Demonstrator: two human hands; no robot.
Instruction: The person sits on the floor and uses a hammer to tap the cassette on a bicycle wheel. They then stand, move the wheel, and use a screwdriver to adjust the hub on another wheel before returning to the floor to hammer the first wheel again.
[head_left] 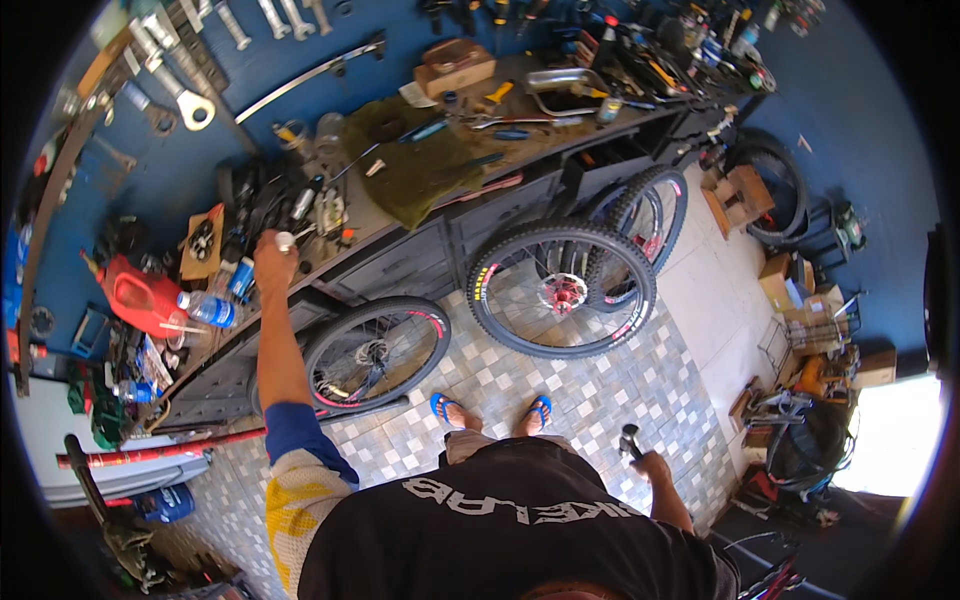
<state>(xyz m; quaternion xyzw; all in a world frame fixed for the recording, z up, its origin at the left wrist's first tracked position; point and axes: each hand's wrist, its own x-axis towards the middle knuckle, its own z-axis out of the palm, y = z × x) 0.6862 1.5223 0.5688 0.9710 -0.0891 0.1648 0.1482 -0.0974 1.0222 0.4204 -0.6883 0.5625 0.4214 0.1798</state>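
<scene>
My left hand (272, 268) reaches out over the near edge of the workbench at the left. Its fingers are closed round a small pale, round-ended piece (285, 242), too small to name. Parts and tools lie heaped just beyond it. Low at my right side, my right hand (653, 468) grips a short black tool with a rounded, shiny head, much like a hammer (629, 440). That tool is held over the tiled floor, apart from other things.
Bicycle wheels (375, 352) lean against the bench drawers, one more wheel (562, 290) farther right. A red jug (142, 297) and a water bottle (207, 309) stand at the bench's left. Wrenches (190, 105) hang on the blue wall. Boxes (785, 282) sit along the right.
</scene>
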